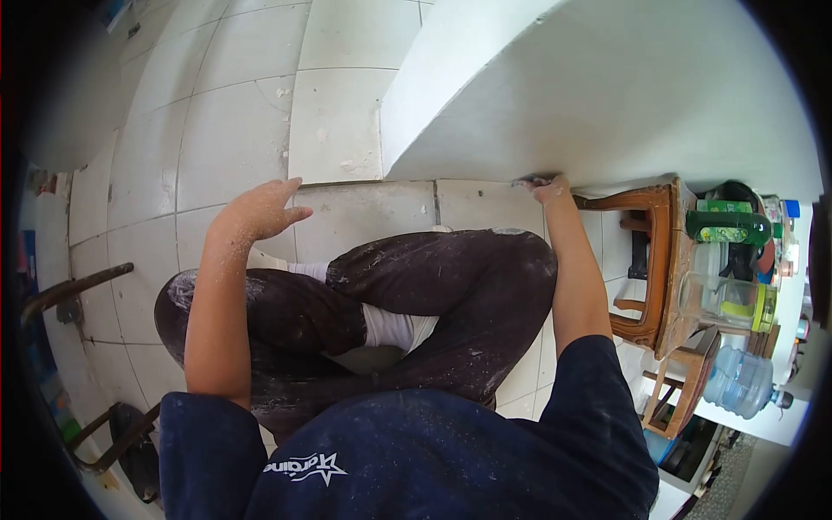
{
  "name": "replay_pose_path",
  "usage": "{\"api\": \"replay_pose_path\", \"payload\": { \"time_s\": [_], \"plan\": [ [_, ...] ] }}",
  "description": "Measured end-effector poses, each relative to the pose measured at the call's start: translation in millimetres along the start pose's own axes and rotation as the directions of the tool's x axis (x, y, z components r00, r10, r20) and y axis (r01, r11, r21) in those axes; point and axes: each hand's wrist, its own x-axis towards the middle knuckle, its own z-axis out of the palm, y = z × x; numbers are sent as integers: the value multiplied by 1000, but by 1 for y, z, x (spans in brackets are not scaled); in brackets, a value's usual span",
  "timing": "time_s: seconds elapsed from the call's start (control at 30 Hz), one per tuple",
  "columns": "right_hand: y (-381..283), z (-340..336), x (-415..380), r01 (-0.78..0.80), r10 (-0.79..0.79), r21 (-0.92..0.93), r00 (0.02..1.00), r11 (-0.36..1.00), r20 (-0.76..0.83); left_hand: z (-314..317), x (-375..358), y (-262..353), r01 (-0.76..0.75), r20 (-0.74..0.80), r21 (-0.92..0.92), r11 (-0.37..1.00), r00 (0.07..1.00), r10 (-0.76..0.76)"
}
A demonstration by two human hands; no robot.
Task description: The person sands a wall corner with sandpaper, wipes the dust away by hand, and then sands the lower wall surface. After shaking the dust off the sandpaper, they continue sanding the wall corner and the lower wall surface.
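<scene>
My left hand [264, 210] is over the floor tiles at the left, fingers stretched out and thumb apart, with nothing in it. White dust covers its wrist and forearm. Out to the right, my right hand [552, 187] is at the foot of the white wall [598, 95], its fingers closed around a small dark thing [530, 181] too hidden to name. Below the hands are my crossed legs [433, 286] in dark, dust-smeared trousers.
Pale floor tiles [234, 130] with white crumbs run past the wall's corner. A wooden table [663, 269] carrying bottles and jars stands close by my right arm. A large blue water bottle [737, 379] is behind it. Chair parts [82, 288] are at the left.
</scene>
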Motion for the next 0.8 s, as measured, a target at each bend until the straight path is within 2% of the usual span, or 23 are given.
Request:
{"api": "replay_pose_path", "payload": {
  "time_s": [0.13,0.23,0.37,0.53,0.63,0.73,0.8],
  "plan": [
    [-2,-3,19,-134,137,84,990,987,-27,-4,-5,-7,45,-42,-2,999,998,-45],
    [-21,-9,-17,-137,116,149,983,979,139,-11,-7,-9,98,-35,-12,995,995,-99],
    [-28,-20,2,-43,26,166,994,985,105,-12,-4,-11,114,-16,-14,993,993,-114],
    [-7,-18,-2,151,-153,70,988,986,14,-1,2,-7,19,-43,-3,1000,999,-19],
    [-5,-27,9,86,-97,117,991,989,90,-2,-2,-4,22,-31,-15,1000,999,-22],
    [-17,-34,28,20,-27,85,996,996,81,-3,-3,-8,54,-30,1,999,998,-54],
    [-35,-32,2,-39,27,108,993,993,111,-6,-3,-10,82,-36,-13,997,996,-83]
  ]
}}
